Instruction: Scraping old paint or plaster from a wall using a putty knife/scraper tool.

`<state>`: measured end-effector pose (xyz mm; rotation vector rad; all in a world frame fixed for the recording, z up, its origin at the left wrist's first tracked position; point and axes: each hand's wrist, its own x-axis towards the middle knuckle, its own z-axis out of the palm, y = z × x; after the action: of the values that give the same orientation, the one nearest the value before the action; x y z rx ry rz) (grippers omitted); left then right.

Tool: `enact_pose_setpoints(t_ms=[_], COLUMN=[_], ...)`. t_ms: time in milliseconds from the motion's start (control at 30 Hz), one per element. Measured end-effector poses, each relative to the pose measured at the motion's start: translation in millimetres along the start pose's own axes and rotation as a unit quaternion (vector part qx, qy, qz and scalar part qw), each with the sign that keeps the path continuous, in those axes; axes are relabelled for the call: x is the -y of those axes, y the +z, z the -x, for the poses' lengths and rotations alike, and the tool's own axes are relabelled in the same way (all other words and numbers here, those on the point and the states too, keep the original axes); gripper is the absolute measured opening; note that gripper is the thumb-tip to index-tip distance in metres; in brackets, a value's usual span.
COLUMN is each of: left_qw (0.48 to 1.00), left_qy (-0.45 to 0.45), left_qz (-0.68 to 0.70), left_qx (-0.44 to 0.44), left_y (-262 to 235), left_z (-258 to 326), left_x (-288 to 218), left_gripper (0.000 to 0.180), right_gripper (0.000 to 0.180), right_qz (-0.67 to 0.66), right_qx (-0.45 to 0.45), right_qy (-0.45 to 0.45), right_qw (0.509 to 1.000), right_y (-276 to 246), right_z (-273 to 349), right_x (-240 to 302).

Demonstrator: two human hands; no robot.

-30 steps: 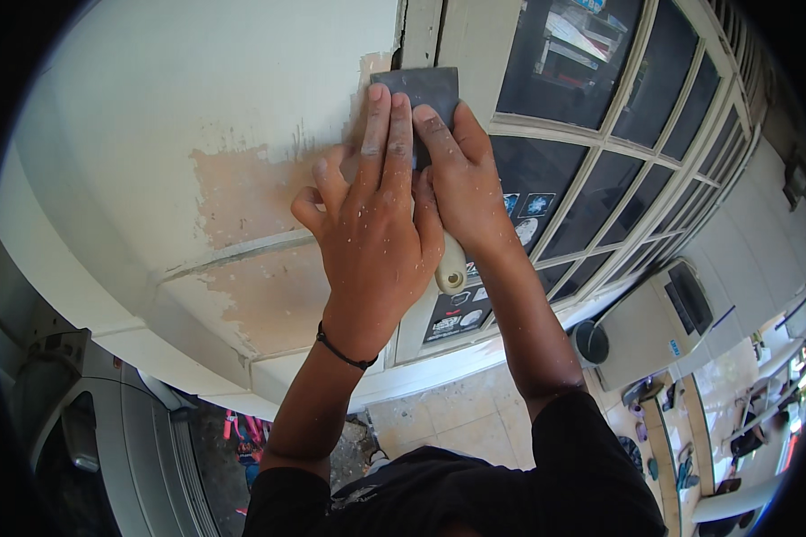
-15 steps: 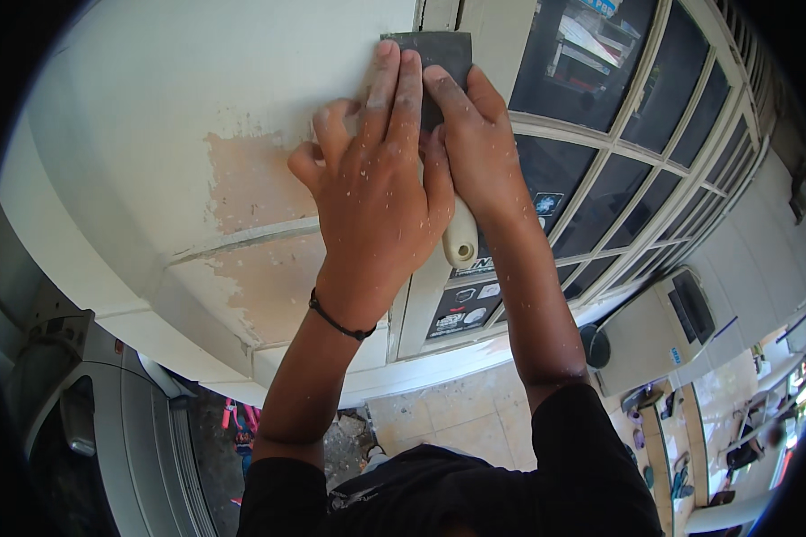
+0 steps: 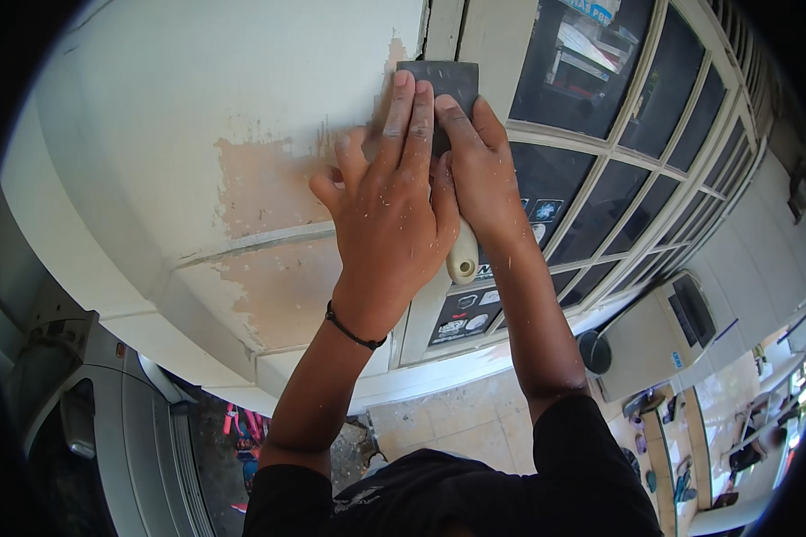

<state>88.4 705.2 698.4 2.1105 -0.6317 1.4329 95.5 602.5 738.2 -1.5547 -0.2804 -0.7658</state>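
Big cream wall (image 3: 179, 116), paint scraped off in tan patch (image 3: 260, 192). Window with dark panes (image 3: 618, 134) at right. Tiled floor (image 3: 457, 421) far below. Scraper (image 3: 443, 85): flat dark blade pressed on wall near window frame, pale handle end (image 3: 462, 261) poking out under palms. Right hand (image 3: 484, 174) closed round scraper handle. Left hand (image 3: 394, 215) flat, fingers (image 3: 407, 116) stretched out, pushing on blade.

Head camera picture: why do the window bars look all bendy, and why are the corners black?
In the head view, the fisheye lens curves the straight window bars toward the rim and leaves black corners. Bright daylight falls on the cream wall; the left hand, right hand and scraper blade look sharp, without blur.
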Motion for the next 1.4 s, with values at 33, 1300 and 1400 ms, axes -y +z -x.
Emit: enact_pose_setpoints(t_ms=[33, 1300, 1400], left_qw=[1.0, 0.998, 0.998], left_qy=[0.001, 0.031, 0.023], left_qz=[0.001, -0.043, 0.03], left_qx=[-0.001, -0.033, -0.046], left_y=[2, -7, -2], left_z=[-3, -32, -19], left_x=[1, 2, 5], left_gripper=[0.062, 0.061, 0.06], right_gripper=[0.03, 0.028, 0.03], right_qz=[0.001, 0.017, 0.049], right_qx=[-0.001, 0.013, 0.005], right_qy=[-0.002, -0.01, -0.026], right_qw=[1.0, 1.0, 0.998], right_y=[-3, -5, -4], right_z=[-2, -21, -9], right_x=[3, 17, 10])
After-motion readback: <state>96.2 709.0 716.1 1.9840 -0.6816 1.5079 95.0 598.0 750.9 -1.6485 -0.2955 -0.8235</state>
